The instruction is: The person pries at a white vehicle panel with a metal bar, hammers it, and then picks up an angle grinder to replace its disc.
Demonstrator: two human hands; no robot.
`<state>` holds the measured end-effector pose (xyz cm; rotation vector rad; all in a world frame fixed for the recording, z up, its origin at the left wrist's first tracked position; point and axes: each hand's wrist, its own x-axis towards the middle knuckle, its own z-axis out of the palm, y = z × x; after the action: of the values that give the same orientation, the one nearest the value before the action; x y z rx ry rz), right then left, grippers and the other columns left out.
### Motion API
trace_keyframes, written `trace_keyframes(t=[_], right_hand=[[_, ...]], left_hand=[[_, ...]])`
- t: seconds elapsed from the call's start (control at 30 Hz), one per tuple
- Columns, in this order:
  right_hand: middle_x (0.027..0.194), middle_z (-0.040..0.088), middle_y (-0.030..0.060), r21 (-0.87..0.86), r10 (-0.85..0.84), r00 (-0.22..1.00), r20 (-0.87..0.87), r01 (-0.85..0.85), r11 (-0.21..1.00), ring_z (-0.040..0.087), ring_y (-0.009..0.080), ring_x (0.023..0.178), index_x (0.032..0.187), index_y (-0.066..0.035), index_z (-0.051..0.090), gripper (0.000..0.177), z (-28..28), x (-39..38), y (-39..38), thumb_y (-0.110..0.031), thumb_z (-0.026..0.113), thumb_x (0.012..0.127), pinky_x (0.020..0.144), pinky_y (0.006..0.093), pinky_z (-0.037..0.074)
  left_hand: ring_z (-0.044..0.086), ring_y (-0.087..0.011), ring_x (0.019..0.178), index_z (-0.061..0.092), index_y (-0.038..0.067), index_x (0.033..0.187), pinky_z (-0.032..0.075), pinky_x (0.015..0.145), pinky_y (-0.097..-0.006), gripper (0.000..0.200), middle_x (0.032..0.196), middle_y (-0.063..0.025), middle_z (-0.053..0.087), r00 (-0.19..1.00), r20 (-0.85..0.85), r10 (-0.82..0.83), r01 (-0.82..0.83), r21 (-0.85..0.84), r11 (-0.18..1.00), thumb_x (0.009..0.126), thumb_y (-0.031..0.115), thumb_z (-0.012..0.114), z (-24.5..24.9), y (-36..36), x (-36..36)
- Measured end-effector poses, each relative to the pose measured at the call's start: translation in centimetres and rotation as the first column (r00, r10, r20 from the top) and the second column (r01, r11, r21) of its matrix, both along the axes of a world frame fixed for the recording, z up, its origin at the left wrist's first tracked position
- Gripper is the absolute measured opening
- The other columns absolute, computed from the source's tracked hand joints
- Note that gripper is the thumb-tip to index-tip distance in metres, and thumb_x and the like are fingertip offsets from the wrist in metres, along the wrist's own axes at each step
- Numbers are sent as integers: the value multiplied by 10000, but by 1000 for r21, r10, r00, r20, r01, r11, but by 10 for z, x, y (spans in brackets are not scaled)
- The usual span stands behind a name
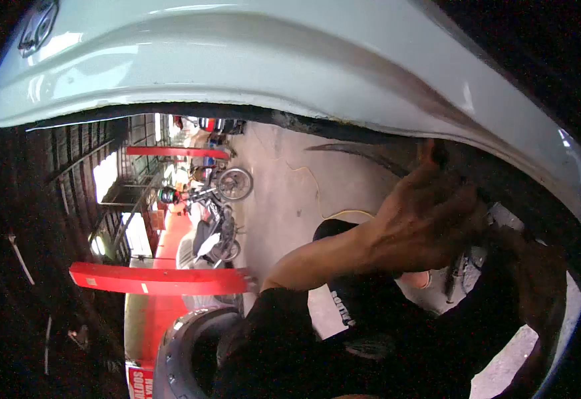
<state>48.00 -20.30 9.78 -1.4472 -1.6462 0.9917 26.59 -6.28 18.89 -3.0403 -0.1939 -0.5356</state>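
the white panel point(257, 53) arches just beyond the grip, its dark underside point(516, 176) nearest the fingers. the left hand point(423, 219) curls up against it, perhaps steadying itself; any pinch is hidden. beside it, the shadowed right hand point(542, 272) has a grip i can't tell.

The fingertips of the left hand point(420, 216) sink into shadow under the glossy pale painted panel point(250, 56), right of centre — whether they grip anything cannot be told. The right hand point(540, 269), at the right of the frame, is so dim that its outline and fingers blur into the dark, and anything between the hands is unreadable. The top edge cuts off the panel. At the bottom edge, the thick grey-black tyre point(174, 342) and the red sign with white letters point(140, 384) are cut off — its full wording is lost. Small, blurred parts crowd the black-framed motorcycle point(216, 223), left of centre.
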Motion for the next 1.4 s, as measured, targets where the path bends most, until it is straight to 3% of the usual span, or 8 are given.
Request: trace_keyframes(t=[0.27, 0.5, 0.6, 0.67, 0.77, 1.07, 1.27, 1.4], right_hand=[[1188, 644, 183, -55, -40, 999, -30, 38, 998, 610, 342, 1090, 1282, -63, 595, 376, 1, 6, 1, -55, 533, 911, 967, 397, 454], [1207, 645, 165, -105, 33, 999, -25, -36, 994, 601, 334, 1132, 1295, -81, 590, 384, 3, 11, 16, -70, 555, 913, 994, 392, 450], [1207, 647, 161, -125, -4, 970, -242, -27, 992, 588, 335, 1160, 1301, -93, 588, 399, -1, 12, 23, -60, 566, 903, 1012, 402, 441], [1216, 643, 155, 54, 60, 997, 49, -63, 997, 584, 331, 1167, 1296, -82, 586, 414, -4, 14, 27, -57, 583, 883, 1023, 410, 436], [1235, 637, 144, 225, 41, 986, 163, -78, 971, 584, 332, 1168, 1286, -71, 587, 432, -11, 18, 34, -45, 597, 855, 1024, 414, 440], [1208, 640, 153, 117, 2, 999, 36, -6, 993, 592, 329, 1141, 1279, -66, 589, 440, -2, 7, 32, -50, 610, 840, 991, 416, 446], [1190, 642, 159, 87, 9, 1000, 7, -10, 996, 597, 327, 1122, 1274, -63, 591, 446, -2, 8, 27, -53, 620, 830, 969, 418, 450], [1178, 643, 163, 103, 5, 999, 43, -9, 995, 601, 326, 1110, 1271, -60, 592, 450, 4, 0, 29, -55, 626, 823, 955, 419, 452]], left_hand=[[582, -239, 763, 622, 144, 860, 460, 725, -422, 208, 829, -35, 581, 981, -194, 30, -40, -48, 998, 679, 232, 675, 4, 14, 18], [587, -245, 756, 616, 162, 955, 468, 730, -428, 316, 837, -35, 582, 998, -51, 38, -38, -2, 999, 662, 250, 697, -1, 16, 14], [587, -245, 748, 624, 160, 937, 463, 697, -419, 304, 823, -42, 573, 996, -65, 60, -61, -17, 998, 657, 250, 699, 1, 18, 15], [587, -248, 744, 629, 157, 929, 462, 684, -415, 295, 814, -48, 568, 996, -75, 58, -60, -27, 998, 658, 251, 697, 1, 20, 12], [592, -254, 743, 645, 150, 908, 467, 670, -408, 274, 806, -70, 569, 999, -42, 26, -26, -3, 1000, 658, 255, 691, -2, 26, 13], [602, -269, 751, 652, 136, 874, 454, 646, -388, 238, 874, -98, 608, 996, -75, 50, -42, 104, 994, 673, 254, 695, 8, 27, 12], [598, -270, 850, 651, 126, 900, 438, 684, -406, 235, 947, -86, 613, 945, -259, 202, -180, 104, 978, 703, 249, 686, 18, 26, -5], [592, -267, 892, 656, 126, 923, 431, 718, -427, 269, 981, -86, 614, 978, -143, 151, -139, 87, 986, 700, 275, 681, 9, 32, -6]])
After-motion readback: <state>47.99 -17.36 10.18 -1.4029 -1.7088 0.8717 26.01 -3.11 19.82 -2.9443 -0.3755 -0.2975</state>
